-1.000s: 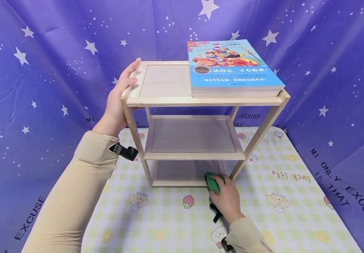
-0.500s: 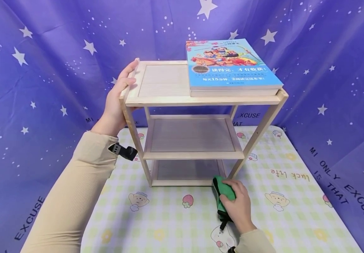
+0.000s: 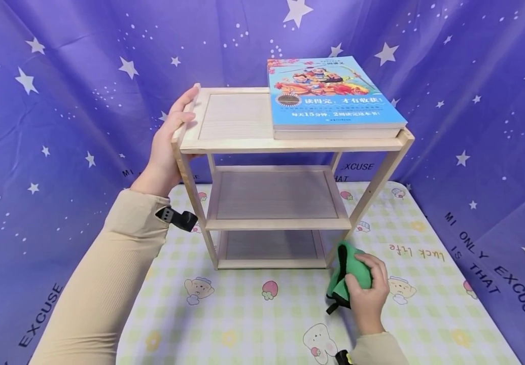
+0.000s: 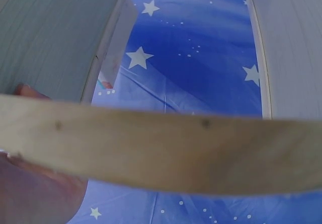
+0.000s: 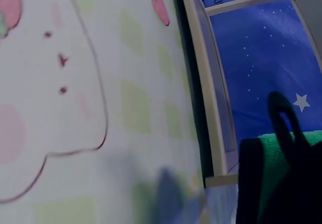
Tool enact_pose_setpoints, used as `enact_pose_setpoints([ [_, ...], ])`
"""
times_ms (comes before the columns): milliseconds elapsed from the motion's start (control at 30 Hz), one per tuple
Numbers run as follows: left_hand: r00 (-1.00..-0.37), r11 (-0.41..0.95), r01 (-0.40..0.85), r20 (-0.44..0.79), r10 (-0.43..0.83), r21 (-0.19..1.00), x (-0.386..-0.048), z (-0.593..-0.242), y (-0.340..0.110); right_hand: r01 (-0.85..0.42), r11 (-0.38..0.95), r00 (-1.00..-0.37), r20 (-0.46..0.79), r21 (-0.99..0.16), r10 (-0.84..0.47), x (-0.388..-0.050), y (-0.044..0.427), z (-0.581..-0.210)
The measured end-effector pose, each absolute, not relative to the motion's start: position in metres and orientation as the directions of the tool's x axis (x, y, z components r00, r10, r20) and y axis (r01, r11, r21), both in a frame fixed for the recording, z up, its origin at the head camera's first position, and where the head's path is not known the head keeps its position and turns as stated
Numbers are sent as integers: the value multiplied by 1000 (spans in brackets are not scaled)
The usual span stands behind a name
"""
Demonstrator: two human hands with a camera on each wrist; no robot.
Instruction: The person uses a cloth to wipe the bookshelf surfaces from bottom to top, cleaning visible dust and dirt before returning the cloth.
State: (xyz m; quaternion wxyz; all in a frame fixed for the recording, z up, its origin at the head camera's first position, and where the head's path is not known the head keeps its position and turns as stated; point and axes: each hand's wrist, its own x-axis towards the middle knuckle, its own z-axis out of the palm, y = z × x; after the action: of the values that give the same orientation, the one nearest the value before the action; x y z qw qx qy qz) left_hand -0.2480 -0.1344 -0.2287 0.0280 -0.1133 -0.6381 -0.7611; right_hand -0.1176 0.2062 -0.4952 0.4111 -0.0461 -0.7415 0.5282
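My left hand [image 3: 164, 147] grips the left end of the top board of a three-tier wooden shelf [image 3: 280, 224], thumb on top; part of it lies hidden behind the post. In the left wrist view a blurred wooden post [image 4: 161, 143] crosses in front of the hand [image 4: 37, 194]. My right hand [image 3: 371, 296] holds a bunched green cloth [image 3: 358, 268] with black edging and a loop. The cloth overlaps the foot of the shelf's right front leg; whether they touch I cannot tell. At the right wrist view's lower right the green cloth [image 5: 276, 158] shows, its loop dark.
Blue picture-covered books [image 3: 335, 109] lie stacked on the right half of the top board. A checked tablecloth [image 3: 225, 309] with cartoon prints lies under the shelf. Purple star-patterned curtains [image 3: 79, 101] enclose the back and sides.
My right hand has drawn the green cloth from the lowest board's front edge to the right, past the right front leg's foot. The left hand keeps its grip on the shelf.
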Motion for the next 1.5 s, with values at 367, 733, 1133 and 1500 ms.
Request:
enact_pose_setpoints([
  [367,-973,-167,188,207,105,968,-248,-229,-135,-475,123,-600,423,-871,679,-131,199,-474],
  [733,-972,-176,188,208,106,966,-248,-229,-135,-617,-135,-658,415,-775,628,-147,191,-460],
  [1133,-970,-172,193,214,112,966,-249,-229,-136,-301,5,-845,269,-954,462,-152,203,-453],
  [1500,-969,-190,196,220,115,962,-249,-229,-135,-169,281,-864,280,-945,420,-164,210,-452],
])
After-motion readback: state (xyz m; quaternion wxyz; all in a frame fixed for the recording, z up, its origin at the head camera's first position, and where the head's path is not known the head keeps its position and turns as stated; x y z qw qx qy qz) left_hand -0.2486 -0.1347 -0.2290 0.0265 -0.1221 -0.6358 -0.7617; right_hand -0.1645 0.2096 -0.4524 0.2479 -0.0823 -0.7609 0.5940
